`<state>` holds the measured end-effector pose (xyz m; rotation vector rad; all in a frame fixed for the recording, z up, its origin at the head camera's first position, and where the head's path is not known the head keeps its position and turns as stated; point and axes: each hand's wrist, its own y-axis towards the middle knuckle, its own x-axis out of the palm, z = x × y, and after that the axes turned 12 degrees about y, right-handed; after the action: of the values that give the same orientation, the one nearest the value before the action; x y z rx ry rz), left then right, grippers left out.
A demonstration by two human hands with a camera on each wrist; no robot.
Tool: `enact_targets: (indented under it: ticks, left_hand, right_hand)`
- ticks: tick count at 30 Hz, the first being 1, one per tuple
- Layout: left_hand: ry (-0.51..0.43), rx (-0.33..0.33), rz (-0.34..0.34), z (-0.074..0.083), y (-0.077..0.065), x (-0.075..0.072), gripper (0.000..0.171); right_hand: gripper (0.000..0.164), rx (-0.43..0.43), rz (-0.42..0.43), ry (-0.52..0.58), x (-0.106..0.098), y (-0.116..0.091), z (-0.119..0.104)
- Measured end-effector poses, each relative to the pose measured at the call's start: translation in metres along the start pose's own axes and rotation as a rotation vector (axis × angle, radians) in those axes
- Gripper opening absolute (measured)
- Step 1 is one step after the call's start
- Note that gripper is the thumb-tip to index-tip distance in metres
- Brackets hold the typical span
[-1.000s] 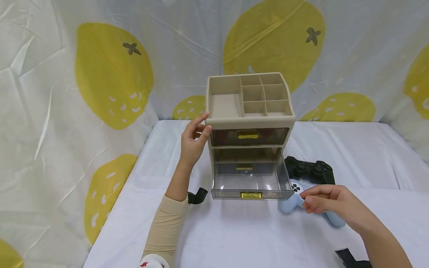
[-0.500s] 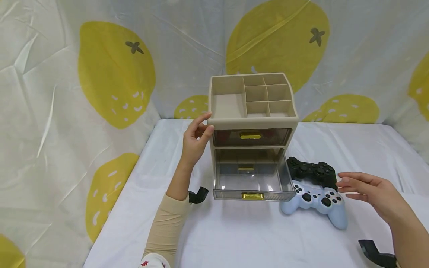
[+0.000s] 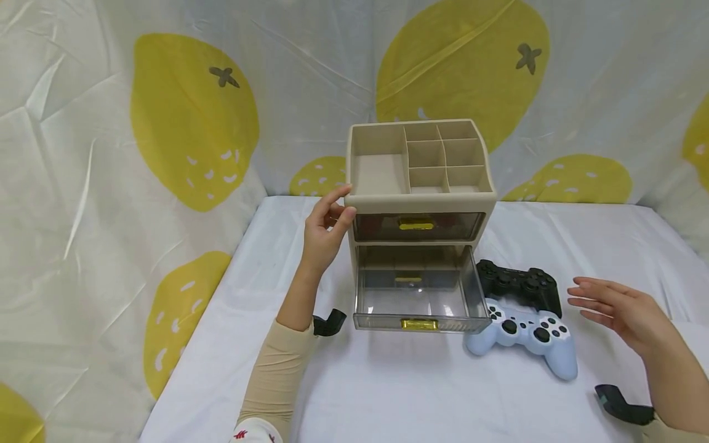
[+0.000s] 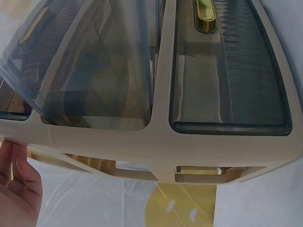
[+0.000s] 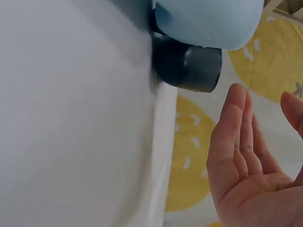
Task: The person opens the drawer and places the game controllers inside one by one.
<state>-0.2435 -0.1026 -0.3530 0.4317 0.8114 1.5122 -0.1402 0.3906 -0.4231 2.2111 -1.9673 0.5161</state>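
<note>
Right hand (image 3: 623,307), fingers loosely straight, empty, hovers right of the black controller (image 3: 520,285) and nearer blue controller (image 3: 526,335); left hand (image 3: 324,237), fingers relaxed, touches the organizer (image 3: 421,202), whose drawer (image 3: 379,322) juts nearward.

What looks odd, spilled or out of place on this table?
Nothing looks spilled or damaged. The middle drawer of the desktop organizer juts out, uneven against the shut top drawer. The black game controller and light blue game controller lie slightly slanted beside it.

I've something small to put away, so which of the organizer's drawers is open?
The middle drawer: it juts out from the organizer, while the top drawer and the bottom drawer sit closed in the frame.
</note>
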Motion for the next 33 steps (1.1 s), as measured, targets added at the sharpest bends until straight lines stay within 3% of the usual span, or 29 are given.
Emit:
enact_targets:
  ticks: [11,20,24,29,33]
  left_hand:
    - [0.016,-0.007,0.003,-0.002,-0.001,0.0,0.068]
    - [0.021,-0.001,0.002,-0.002,0.0,0.0,0.068]
    - [0.024,-0.009,0.0,-0.002,-0.001,0.0,0.068]
    - [0.023,-0.01,0.001,-0.001,0.0,0.0,0.069]
    - [0.013,-0.009,0.0,-0.001,0.0,0.0,0.069]
  right_hand:
    - [0.037,0.057,0.012,0.018,-0.009,0.015,0.011]
    - [0.032,0.15,0.026,-0.226,-0.007,0.022,0.016]
    - [0.024,0.175,0.019,-0.421,-0.002,0.025,0.017]
    - [0.07,0.222,-0.005,-0.645,0.005,0.029,0.016]
    - [0.077,0.258,-0.006,-0.676,0.007,0.032,0.017]
